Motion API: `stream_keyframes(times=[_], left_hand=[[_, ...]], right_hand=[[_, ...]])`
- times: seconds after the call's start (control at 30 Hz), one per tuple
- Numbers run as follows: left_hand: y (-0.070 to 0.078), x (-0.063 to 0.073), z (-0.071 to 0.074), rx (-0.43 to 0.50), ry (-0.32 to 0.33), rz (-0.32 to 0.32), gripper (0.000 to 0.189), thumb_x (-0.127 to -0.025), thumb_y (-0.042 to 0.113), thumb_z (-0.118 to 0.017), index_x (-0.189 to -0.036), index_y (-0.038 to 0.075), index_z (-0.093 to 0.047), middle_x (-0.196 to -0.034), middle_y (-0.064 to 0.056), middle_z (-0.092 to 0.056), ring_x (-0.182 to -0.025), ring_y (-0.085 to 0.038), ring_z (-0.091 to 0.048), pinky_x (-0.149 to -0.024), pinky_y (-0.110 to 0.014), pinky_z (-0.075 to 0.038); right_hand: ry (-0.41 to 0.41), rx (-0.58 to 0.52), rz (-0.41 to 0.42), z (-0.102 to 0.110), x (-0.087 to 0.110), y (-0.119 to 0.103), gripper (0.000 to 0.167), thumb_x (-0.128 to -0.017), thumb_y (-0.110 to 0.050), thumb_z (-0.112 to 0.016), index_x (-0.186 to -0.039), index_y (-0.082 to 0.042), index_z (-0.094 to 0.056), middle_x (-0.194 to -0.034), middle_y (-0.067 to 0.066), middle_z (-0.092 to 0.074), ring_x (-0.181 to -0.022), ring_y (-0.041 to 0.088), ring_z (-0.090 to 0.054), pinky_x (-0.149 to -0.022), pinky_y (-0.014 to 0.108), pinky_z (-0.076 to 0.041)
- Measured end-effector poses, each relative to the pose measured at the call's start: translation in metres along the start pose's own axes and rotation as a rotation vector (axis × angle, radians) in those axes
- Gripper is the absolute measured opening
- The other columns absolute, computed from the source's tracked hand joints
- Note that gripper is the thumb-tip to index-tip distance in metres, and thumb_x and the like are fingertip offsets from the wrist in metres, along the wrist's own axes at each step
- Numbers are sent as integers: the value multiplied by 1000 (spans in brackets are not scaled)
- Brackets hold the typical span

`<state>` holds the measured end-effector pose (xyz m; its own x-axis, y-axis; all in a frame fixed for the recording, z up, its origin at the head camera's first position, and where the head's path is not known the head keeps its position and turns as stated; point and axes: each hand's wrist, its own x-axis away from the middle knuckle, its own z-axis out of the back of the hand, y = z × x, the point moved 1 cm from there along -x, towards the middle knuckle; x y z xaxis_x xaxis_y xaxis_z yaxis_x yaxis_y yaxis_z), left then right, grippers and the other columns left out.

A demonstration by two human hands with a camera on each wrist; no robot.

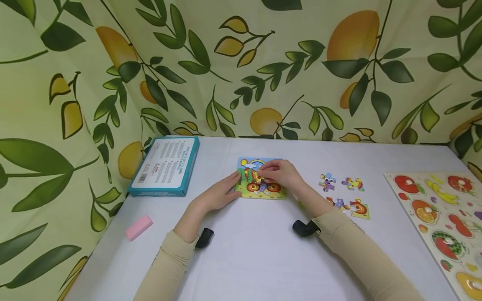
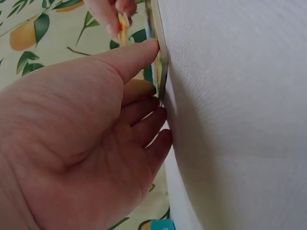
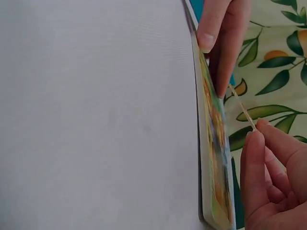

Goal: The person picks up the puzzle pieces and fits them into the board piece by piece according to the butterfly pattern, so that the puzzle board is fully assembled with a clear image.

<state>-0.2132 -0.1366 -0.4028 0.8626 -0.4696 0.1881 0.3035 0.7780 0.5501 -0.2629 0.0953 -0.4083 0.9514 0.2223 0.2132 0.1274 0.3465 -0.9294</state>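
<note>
A jigsaw board with a colourful picture of a sun, a rainbow and round red-orange wheels lies flat on the table. My right hand pinches a thin jigsaw piece between thumb and fingertips, tilted above the board in the right wrist view. At the board's left side is my left hand, its thumb and fairly straight fingertips touching the edge. Several loose jigsaw pieces lie right of the board; my right forearm partly covers a green one.
A teal-edged box with a white printed face stands at the back left. In front of it lies a pink block. On the far right is a fruit knob-puzzle board. Patterned cloth hangs behind and left of the table.
</note>
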Motion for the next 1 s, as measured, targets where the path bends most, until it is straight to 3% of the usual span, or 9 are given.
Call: stream_keyframes(times=[0.3,0.67,1.0], left_hand=[[1,-2,0,13,-1,21,68,-101,33,-52,-156,12,-19,-162,-3,-17,-147,-19,-15,-117,-38,-19],[2,1,0,13,5,17,63,-101,31,-53,-155,12,-26,-162,-2,-16,-147,-21,-17,-117,-40,-21],[1,1,0,-32,-13,-2,59,-102,31,-51,-154,14,-29,-163,-4,-14,-147,-24,-16,-116,-42,-21]], right_hand=[[15,14,-18,-16,-16,-2,29,-86,-24,-77,-104,-2,-71,-86,7,-71,-67,9,-68,-66,23,-56],[43,212,86,-24,-24,-8,22,-87,-21,-75,-98,-3,-71,-79,5,-67,-62,11,-64,-59,21,-54],[68,372,165,-25,-23,-9,19,-87,-25,-76,-94,-8,-73,-76,2,-64,-64,12,-56,-56,22,-44]])
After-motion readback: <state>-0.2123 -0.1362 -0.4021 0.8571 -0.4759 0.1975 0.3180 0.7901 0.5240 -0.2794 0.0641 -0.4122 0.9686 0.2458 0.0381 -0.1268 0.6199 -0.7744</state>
